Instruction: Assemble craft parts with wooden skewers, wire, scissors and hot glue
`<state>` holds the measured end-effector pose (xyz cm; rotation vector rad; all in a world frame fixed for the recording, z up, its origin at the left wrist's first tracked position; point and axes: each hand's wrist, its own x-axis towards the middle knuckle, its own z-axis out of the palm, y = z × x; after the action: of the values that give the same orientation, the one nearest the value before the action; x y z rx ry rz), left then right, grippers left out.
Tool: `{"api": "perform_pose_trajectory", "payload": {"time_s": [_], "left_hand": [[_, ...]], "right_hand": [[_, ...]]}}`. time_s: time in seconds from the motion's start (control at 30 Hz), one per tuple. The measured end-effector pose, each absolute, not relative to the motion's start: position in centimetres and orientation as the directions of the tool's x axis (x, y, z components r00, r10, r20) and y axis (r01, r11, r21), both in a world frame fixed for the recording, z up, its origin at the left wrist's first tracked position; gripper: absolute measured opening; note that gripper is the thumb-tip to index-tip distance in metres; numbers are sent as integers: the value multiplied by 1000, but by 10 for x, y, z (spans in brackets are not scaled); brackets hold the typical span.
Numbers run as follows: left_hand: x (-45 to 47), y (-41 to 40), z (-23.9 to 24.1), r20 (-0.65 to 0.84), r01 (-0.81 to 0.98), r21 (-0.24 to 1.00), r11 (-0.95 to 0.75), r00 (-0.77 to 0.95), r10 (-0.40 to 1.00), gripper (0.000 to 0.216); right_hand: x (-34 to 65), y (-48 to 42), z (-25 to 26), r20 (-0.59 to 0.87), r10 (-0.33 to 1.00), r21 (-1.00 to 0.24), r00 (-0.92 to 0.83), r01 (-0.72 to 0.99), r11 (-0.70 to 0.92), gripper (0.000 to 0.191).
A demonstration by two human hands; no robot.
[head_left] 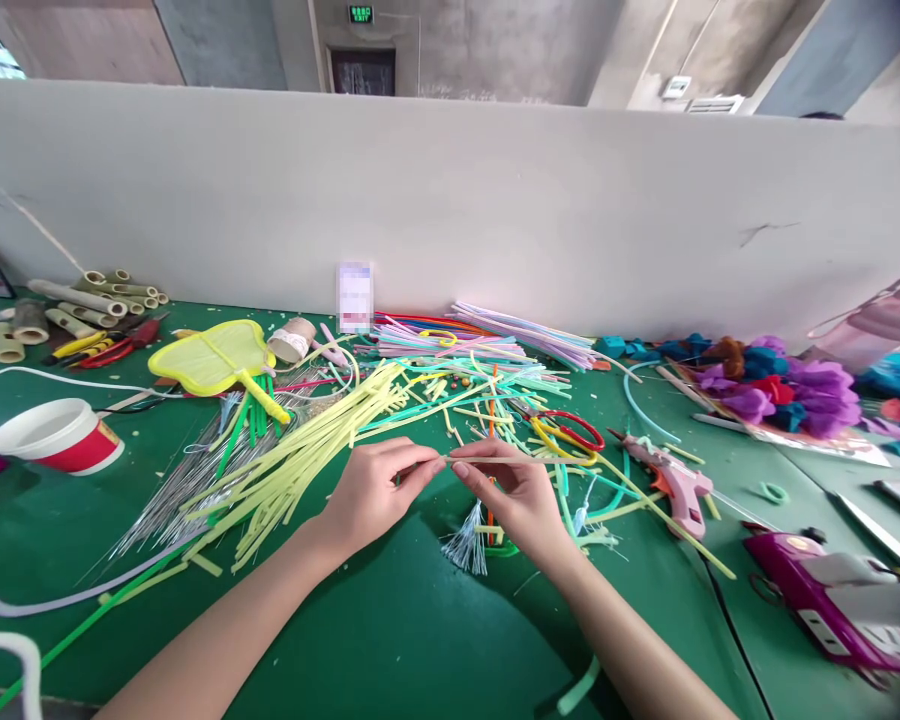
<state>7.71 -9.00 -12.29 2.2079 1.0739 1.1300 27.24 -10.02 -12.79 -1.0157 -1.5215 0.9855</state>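
Both my hands are over the green counter (420,640), near its middle, just in front of me. My left hand (375,490) pinches a thin stick (448,460) between thumb and forefinger, the other fingers curled under. My right hand (514,495) pinches the same stick a little further along, thumb and forefinger closed on it, fingertips of the two hands almost touching. The stick lies level, running left to right, lifted clear of the counter; its far end pokes out past my right hand toward the scissors (566,432), which have red and yellow handles. Below my right hand, a small silvery-blue tassel (466,545) rests on the counter; whether it touches my palm I cannot tell. To the left of my left hand, a loose heap of yellow straws (300,460) fans out across thin silver strands. Behind that, a yellow fan (214,358) lies flat. Further left sits a red and white cup (58,435), tipped on its side. A bundle of pastel straws (495,340) lies against the white wall (495,200) at the back. Right of the scissors, a pink glue gun (675,485) lies on its side, well apart from my hands. Purple, red and blue paper flowers (795,390) are piled at the far right.
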Motion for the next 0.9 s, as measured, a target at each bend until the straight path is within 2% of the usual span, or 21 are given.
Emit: {"api": "perform_pose_trajectory", "payload": {"time_s": [0.13, 0.23, 0.37, 0.63, 0.9], "left_hand": [[79, -92, -128, 645, 442, 517, -733, 362, 673, 16], [80, -92, -128, 694, 451, 460, -765, 355, 626, 14], [80, -93, -127, 698, 458, 455, -764, 349, 625, 13], [80, -95, -124, 618, 476, 532, -701, 347, 705, 13], [80, -92, -128, 730, 445, 416, -793, 356, 583, 12]], "right_hand": [[272, -104, -122, 329, 939, -933, -100, 123, 339, 16], [273, -106, -121, 343, 936, -929, -80, 118, 350, 12], [274, -105, -124, 350, 933, -927, -85, 108, 358, 11], [276, -103, -124, 346, 932, -928, -107, 108, 357, 10], [273, -104, -124, 345, 932, -932, -110, 75, 353, 7]]}}
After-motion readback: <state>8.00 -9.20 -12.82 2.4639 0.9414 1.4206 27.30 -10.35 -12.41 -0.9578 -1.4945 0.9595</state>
